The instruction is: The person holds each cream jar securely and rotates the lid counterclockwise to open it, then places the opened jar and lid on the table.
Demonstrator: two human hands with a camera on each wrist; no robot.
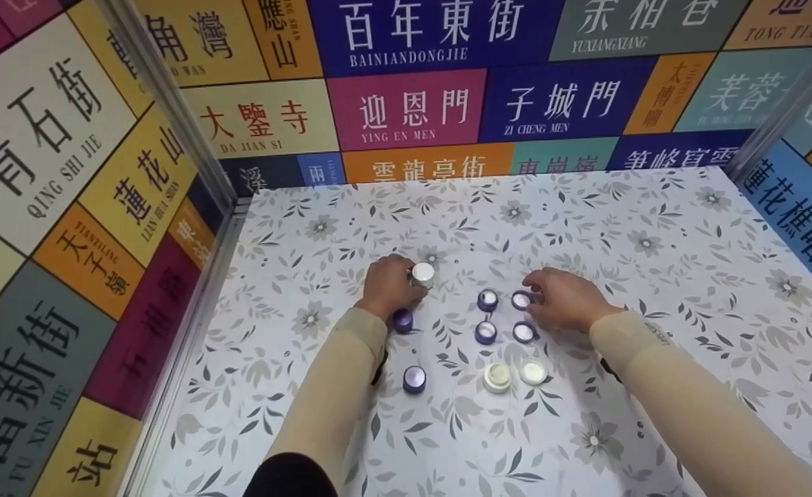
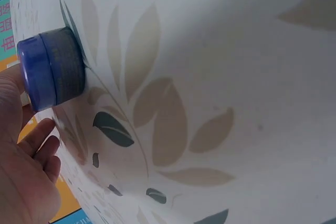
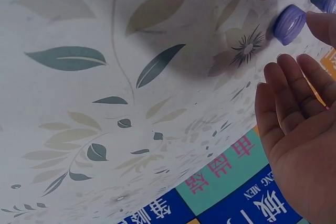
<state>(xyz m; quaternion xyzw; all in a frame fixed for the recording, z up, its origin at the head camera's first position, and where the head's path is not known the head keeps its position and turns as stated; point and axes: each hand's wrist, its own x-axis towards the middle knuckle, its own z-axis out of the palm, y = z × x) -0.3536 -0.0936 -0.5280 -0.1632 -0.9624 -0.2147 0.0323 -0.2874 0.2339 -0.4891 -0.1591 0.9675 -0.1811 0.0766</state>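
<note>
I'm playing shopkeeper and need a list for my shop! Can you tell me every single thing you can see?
white-topped jar: 1, white top, in the left hand
purple jars: 2, purple, one beside the left wrist, one nearer the person
round purple-rimmed pieces: 4, purple with pale middles, two-by-two near the right hand
cream pots or lids: 2, cream and white, side by side, nearer the person than the four
patterned tabletop: 1, white with grey leaves and flowers, under everything
sign-covered walls: 3, many colours, around the table
metal strips: at least 2, silver, wall corners
black shape: 1, black, bottom edge, unclear what
sleeves: 2, beige, on the arms
left hand: 1, bare, holding the white-topped jar
right hand: 1, bare, at the far-right purple-rimmed piece
</note>
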